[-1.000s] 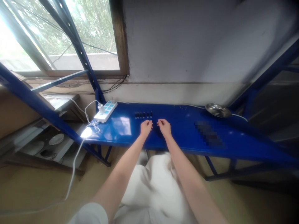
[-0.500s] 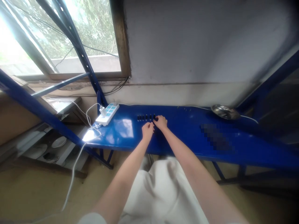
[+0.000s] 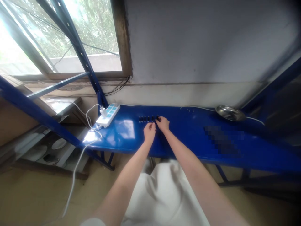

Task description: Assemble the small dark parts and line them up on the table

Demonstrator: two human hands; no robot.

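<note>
Several small black cylinders [image 3: 145, 119] with pale lower ends stand upright in a row on the blue table [image 3: 183, 135]. My right hand [image 3: 163, 124] is at the right end of this row, thumb and fingers closed around another small black cylinder [image 3: 157, 116]. My left hand [image 3: 150, 129] is just in front of the row, with its fingers curled and pinched together. Whatever lies between the left fingertips, if anything, is too small to make out. Both hands are close together but apart.
On the left of the table lies a white power strip [image 3: 108, 115] with a plug and a trailing white cable [image 3: 72, 182]. A shiny metal bowl [image 3: 230, 113] is at the back right. A blurred dark patch [image 3: 221, 139] lies nearer. Blue frame posts [image 3: 82, 53] rise at the left.
The view has shifted slightly. My hands stay by the row in nearly the same place, the right one still pinching the black cylinder at its right end.
</note>
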